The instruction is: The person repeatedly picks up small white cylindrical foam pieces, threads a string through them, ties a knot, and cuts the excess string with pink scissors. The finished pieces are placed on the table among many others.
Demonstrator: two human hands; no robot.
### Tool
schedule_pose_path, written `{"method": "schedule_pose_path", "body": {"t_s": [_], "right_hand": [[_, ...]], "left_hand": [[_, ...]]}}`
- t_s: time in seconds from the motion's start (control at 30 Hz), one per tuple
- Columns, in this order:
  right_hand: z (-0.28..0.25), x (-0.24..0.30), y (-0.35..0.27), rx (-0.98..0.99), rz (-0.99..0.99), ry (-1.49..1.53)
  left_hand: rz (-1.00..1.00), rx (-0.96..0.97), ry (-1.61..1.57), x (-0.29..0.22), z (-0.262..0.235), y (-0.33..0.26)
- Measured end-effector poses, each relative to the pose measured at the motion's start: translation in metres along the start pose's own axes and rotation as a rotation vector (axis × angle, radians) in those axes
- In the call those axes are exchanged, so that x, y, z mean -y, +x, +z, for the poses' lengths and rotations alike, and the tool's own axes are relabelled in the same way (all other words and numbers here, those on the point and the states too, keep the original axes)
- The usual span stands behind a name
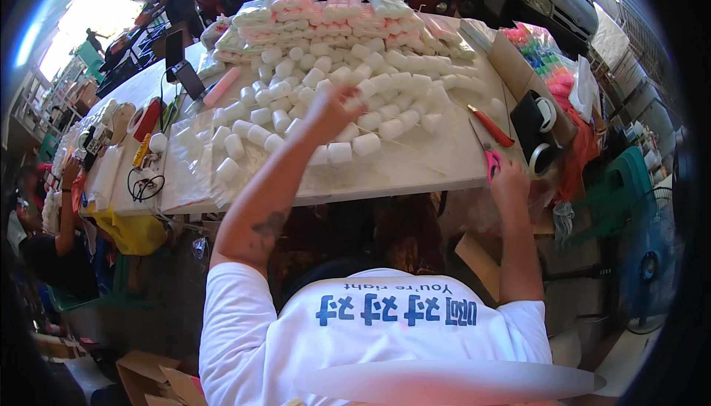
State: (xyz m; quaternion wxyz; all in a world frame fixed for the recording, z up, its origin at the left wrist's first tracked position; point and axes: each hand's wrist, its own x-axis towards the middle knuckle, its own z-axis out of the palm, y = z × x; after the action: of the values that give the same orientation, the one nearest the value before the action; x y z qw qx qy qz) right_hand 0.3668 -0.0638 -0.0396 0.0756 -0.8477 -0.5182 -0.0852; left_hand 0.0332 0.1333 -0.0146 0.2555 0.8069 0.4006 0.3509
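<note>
My left hand reaches far over a wide heap of white foam-like cylinders on a white table. Its fingers curl down onto the rolls near the heap's front, and its back hides what is under them. My right hand rests at the table's front right edge, fingers closed around the handle of pink scissors whose thin blades point away across the table. A red-handled cutter lies just beyond the scissors.
Bagged pink and white packs are stacked behind the heap. A cardboard box with colourful items and tape rolls stands at the right. Clear bags, cables and a phone lie to the left. A seated person is at the left, with parked cars behind.
</note>
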Motion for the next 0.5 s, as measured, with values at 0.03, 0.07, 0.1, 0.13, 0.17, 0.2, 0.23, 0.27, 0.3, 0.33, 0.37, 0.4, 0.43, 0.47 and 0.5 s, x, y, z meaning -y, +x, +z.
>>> {"method": "schedule_pose_path", "body": {"t_s": [0.03, 0.07, 0.1, 0.13, 0.17, 0.2, 0.23, 0.27, 0.3, 0.33, 0.37, 0.4, 0.43, 0.47, 0.5], "right_hand": [[0.0, 0.006, 0.004, -0.103, -0.065, -0.057], [0.0, 0.016, 0.013, -0.133, -0.196, 0.066], [0.003, 0.028, 0.013, -0.25, -0.342, 0.177], [0.008, 0.044, 0.012, -0.15, -0.408, 0.224], [0.015, 0.065, 0.009, -0.156, -0.506, 0.304], [0.021, 0.084, 0.006, -0.093, -0.492, 0.282], [0.024, 0.098, 0.005, -0.067, -0.509, 0.281], [0.025, 0.106, 0.004, -0.114, -0.508, 0.256], [0.024, 0.113, 0.005, -0.163, -0.53, 0.237], [0.021, 0.115, 0.005, -0.129, -0.53, 0.195], [0.016, 0.112, 0.004, -0.036, -0.523, 0.393], [0.009, 0.106, 0.004, 0.145, -0.488, 0.565], [0.002, 0.099, 0.002, 0.33, -0.417, 0.74], [-0.004, 0.093, 0.0, 0.467, -0.393, 0.985], [-0.009, 0.088, -0.005, 0.602, -0.329, 1.234]], "left_hand": [[0.079, 0.093, 0.204, -0.009, 0.014, -0.015], [0.037, 0.098, 0.355, -0.017, 0.026, -0.026], [0.003, 0.123, 0.462, -0.023, 0.036, -0.035], [0.048, 0.087, 0.567, -0.028, 0.043, -0.042], [-0.003, 0.127, 0.584, -0.03, 0.046, -0.046], [-0.032, 0.15, 0.607, -0.03, 0.047, -0.048], [-0.043, 0.169, 0.619, -0.03, 0.047, -0.051], [-0.003, 0.17, 0.586, -0.028, 0.046, -0.054], [0.057, 0.16, 0.545, -0.025, 0.043, -0.058], [0.086, 0.175, 0.519, -0.021, 0.039, -0.063], [0.159, 0.1, 0.425, -0.017, 0.036, -0.069], [0.2, 0.052, 0.345, -0.012, 0.032, -0.076], [0.227, 0.027, 0.289, -0.008, 0.029, -0.082], [0.25, 0.001, 0.199, -0.004, 0.026, -0.087], [0.261, -0.004, 0.132, -0.001, 0.024, -0.091]]}}
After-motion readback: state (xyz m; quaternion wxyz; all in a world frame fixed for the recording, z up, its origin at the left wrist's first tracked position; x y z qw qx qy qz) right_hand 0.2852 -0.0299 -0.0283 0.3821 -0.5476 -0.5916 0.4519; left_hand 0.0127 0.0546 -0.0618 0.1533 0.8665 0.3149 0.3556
